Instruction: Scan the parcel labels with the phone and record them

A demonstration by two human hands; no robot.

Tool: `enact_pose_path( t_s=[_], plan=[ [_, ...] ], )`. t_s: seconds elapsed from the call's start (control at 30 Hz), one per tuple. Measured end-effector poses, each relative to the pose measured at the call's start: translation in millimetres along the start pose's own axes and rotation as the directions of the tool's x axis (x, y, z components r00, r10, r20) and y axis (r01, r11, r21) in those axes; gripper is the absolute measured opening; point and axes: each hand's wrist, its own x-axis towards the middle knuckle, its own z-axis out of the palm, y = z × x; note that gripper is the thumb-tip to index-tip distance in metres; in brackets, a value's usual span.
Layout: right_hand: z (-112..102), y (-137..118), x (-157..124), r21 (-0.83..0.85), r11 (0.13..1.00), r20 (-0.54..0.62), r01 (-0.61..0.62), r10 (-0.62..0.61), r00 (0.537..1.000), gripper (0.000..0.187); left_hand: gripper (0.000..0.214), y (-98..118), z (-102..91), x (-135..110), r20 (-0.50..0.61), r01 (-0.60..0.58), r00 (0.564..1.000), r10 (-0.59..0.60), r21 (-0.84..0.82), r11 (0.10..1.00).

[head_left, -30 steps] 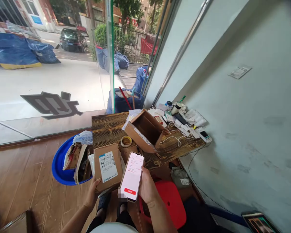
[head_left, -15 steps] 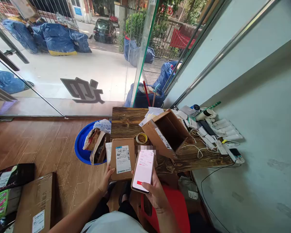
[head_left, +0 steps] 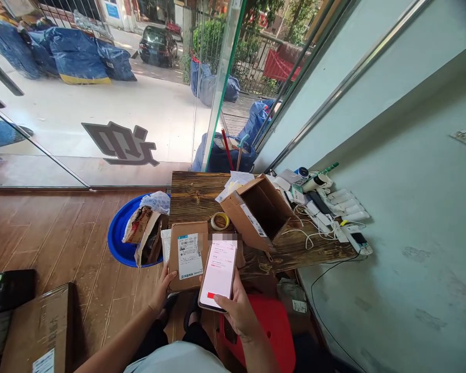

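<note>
My left hand [head_left: 163, 286] grips the lower left edge of a cardboard box [head_left: 174, 264] that bears a white shipping label [head_left: 190, 256]. In my right hand [head_left: 236, 305] is a smartphone [head_left: 218, 272], its screen lit white with a red button near the bottom. My right thumb rests by that button. The phone overlaps the right side of the box. Just beyond them, a roll of tape [head_left: 220, 221] lies on the wooden table [head_left: 194, 191]. An open, empty cardboard box [head_left: 252, 217] sits tilted to the right of the tape.
A blue bin [head_left: 118, 243] with torn cardboard stands left of the table. Cables and power strips [head_left: 330, 217] crowd the table's right end by the wall. A red stool [head_left: 272, 331] is below. Larger parcels [head_left: 37, 331] lie on the floor at left, and a glass door stands ahead.
The whole view has shifted, so everything appears somewhat further left. My left hand still holds the box and my right hand the phone, with the thumb by the red button.
</note>
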Motion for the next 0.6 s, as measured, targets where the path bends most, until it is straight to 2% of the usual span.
enact_pose_path(
  t_s=[0.13,0.6],
  plan=[
    [2.8,-3.5,-2.6,-0.01,1.0,-0.013,-0.016,0.016,1.0,0.095,0.092,1.7,1.2,-0.4,-0.001,0.01,1.0,-0.01,0.007,1.0],
    [-5.0,5.0,-6.9,-0.01,0.999,-0.037,-0.045,0.045,0.998,0.102,0.092,-1.7,1.7,-1.6,0.009,-0.014,1.0,0.014,-0.006,1.0]
  ],
)
